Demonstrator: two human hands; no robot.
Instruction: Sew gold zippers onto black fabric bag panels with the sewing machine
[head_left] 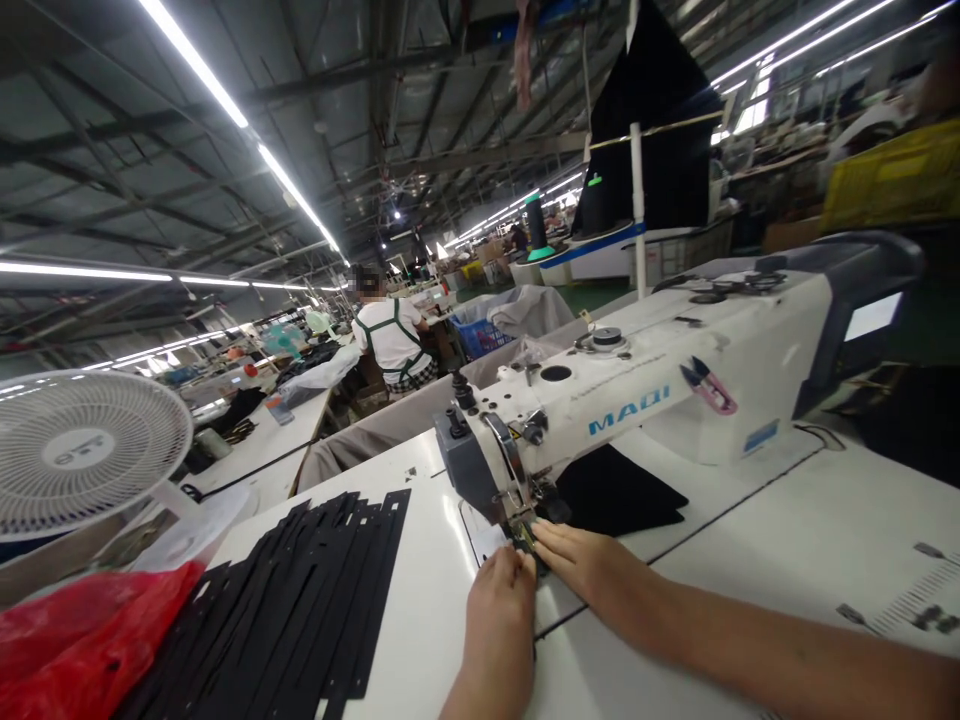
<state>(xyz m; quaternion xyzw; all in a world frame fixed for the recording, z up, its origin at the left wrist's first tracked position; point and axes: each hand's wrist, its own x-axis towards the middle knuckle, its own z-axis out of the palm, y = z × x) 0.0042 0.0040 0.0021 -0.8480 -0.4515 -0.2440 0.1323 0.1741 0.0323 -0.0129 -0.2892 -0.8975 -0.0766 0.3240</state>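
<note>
My left hand rests on the white table with its fingers curled together just in front of the presser foot of a white MAQI sewing machine. My right hand lies flat beside it, fingers stretched toward the needle, pressing down a small piece I cannot make out. A black fabric piece lies under the machine arm, behind my right hand. A fanned stack of black cut strips lies to the left of my left hand.
A white table fan and a red plastic bag sit at the left edge. Pink thread snips hang on the machine body. Another person in a white shirt works at a table farther back.
</note>
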